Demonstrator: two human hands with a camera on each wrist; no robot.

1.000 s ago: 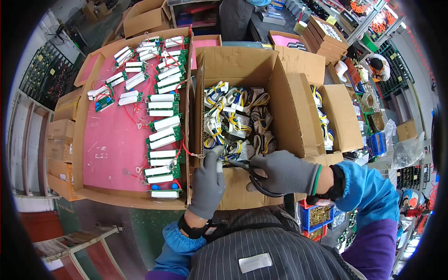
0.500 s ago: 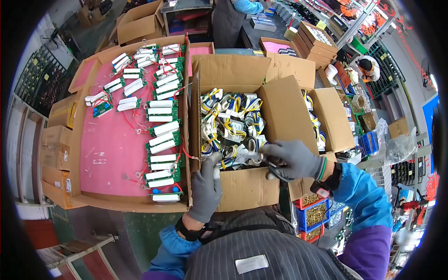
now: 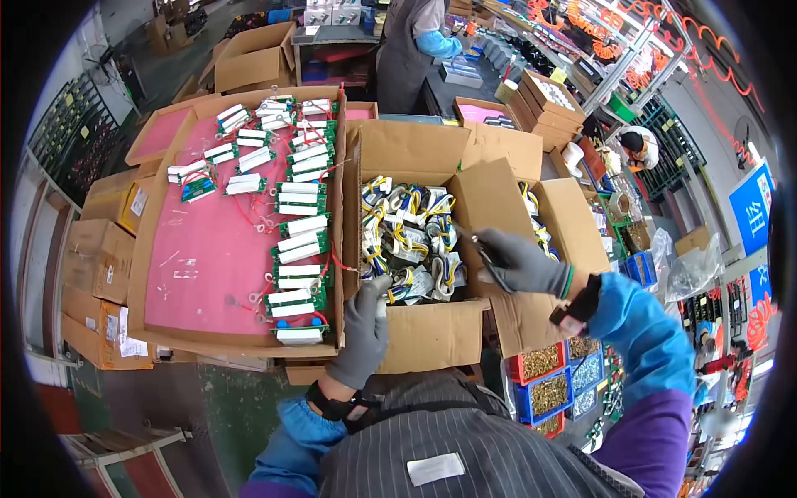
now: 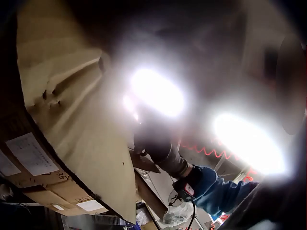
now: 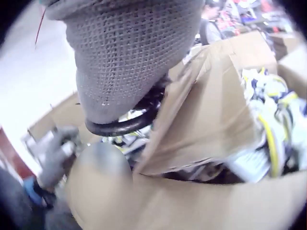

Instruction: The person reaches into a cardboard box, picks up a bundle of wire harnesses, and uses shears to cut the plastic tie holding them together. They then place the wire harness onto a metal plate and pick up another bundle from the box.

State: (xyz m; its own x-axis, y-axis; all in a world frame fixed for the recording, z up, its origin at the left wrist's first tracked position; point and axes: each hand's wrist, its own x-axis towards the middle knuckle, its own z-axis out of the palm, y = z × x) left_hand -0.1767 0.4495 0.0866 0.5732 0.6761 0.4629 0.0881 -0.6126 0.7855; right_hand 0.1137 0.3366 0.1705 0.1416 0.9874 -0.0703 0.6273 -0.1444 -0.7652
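In the head view my grey-gloved right hand (image 3: pixel 529 264) holds scissors (image 3: pixel 498 275) above the right side of an open cardboard box (image 3: pixel 427 344). One black handle loop (image 5: pixel 120 128) shows under the glove in the right wrist view. My left hand (image 3: pixel 363 332), also gloved, is at the box's front left corner with thumb and fingertips close together; I cannot tell whether they pinch anything. Bundled white, yellow and blue wire harnesses (image 3: pixel 407 236) fill the box beside its fingertips. The left wrist view is mostly glare and cardboard.
Left of the box, a shallow carton lined with pink sheet (image 3: pixel 199 278) holds several green circuit boards (image 3: pixel 300 247) with white blocks and red wires. A second harness box (image 3: pixel 573 220) stands to the right. Screw bins (image 3: pixel 548 394) sit near my right elbow. Another person (image 3: pixel 407 58) stands beyond.
My right hand has moved right and up with the scissors, away from the left hand. The left hand stays near the box corner. The head view has shifted.
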